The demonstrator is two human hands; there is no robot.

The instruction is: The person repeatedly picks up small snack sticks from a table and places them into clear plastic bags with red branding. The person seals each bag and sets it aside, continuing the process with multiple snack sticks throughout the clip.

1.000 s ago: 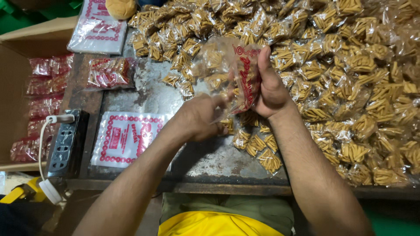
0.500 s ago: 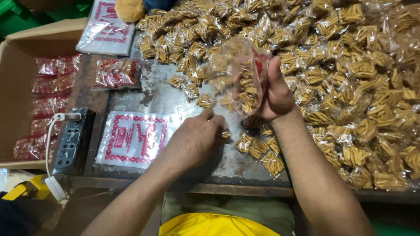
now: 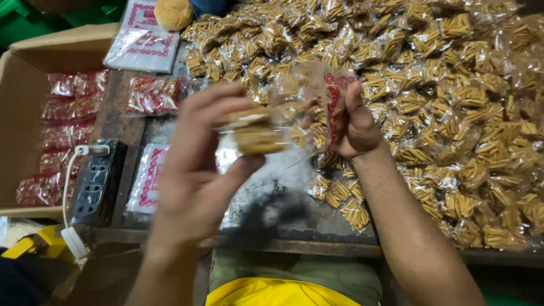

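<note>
the small snack packet (image 3: 256, 131) in the left hand (image 3: 195, 170) is wrapped in clear, glossy plastic film, and so is the larger bag (image 3: 317, 102) held by the right hand (image 3: 354, 122). the heaped packets (image 3: 453, 85) shine the same way, crinkled and reflective. the counter (image 3: 283, 192) is dull grey metal, scuffed and stained, with a rough wooden edge. the box (image 3: 22, 90) is matt brown cardboard. the power strip (image 3: 99, 181) is black matt plastic.

My left hand (image 3: 198, 158) is raised close to the camera, fingers (image 3: 218, 99) and thumb pinched together. My right hand (image 3: 354, 122) is lifted farther out, thumb upright, fingers curled away, forearm angling down to the lower right.
</note>
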